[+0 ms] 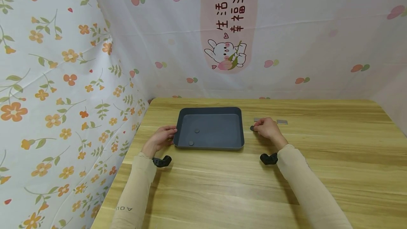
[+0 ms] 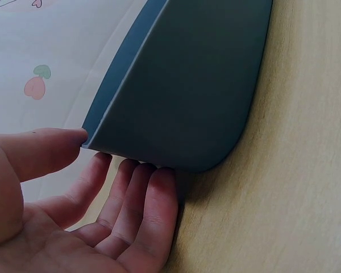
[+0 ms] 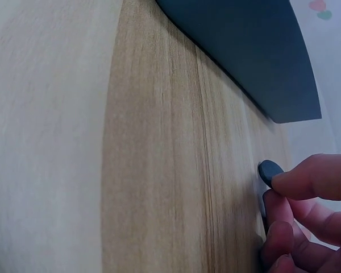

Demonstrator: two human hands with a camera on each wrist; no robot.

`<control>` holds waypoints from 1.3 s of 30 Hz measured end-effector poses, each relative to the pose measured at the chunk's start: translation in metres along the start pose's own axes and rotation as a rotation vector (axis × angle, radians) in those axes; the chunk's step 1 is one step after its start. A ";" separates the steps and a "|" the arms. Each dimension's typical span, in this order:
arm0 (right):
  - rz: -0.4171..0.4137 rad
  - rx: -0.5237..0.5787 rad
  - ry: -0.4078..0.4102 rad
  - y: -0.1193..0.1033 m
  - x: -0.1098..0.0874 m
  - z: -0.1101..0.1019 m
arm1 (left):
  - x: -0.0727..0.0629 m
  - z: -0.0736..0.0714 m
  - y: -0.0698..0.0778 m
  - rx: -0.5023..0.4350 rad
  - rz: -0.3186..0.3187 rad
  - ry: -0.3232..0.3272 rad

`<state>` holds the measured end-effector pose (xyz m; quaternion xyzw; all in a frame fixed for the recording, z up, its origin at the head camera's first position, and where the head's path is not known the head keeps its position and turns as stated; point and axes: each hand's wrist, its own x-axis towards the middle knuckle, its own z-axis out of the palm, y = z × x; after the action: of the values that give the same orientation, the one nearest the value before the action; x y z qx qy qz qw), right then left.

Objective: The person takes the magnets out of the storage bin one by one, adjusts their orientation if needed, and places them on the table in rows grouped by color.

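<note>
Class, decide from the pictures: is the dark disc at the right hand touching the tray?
Apart. The right wrist view shows it: bare wood of the table separates the disc under the right hand's thumb from the tray.

Floral cloth (image 1: 68, 116) is hanging at left, orange blooms (image 1: 14, 111) dotting white ground. Paler fruit-print cloth (image 1: 302, 34) is hanging behind wood-grain table (image 1: 210, 193), its pink panel (image 1: 229, 20) is showing rabbit (image 1: 220, 50) and dark-red Chinese characters (image 1: 238, 11). Soft light is reflecting off table's near part.
</note>
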<state>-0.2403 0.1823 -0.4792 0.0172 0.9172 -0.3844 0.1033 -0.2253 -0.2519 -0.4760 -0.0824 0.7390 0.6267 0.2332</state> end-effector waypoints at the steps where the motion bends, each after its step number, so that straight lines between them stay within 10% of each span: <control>1: 0.000 -0.002 0.002 0.000 0.000 0.000 | 0.000 0.000 0.000 -0.002 -0.001 0.000; 39: -0.099 0.108 0.005 -0.024 -0.008 0.002 | -0.001 0.000 0.002 -0.028 -0.012 -0.028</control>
<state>-0.2347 0.1641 -0.4619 -0.0217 0.8952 -0.4378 0.0810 -0.2247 -0.2515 -0.4739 -0.0813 0.7262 0.6368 0.2461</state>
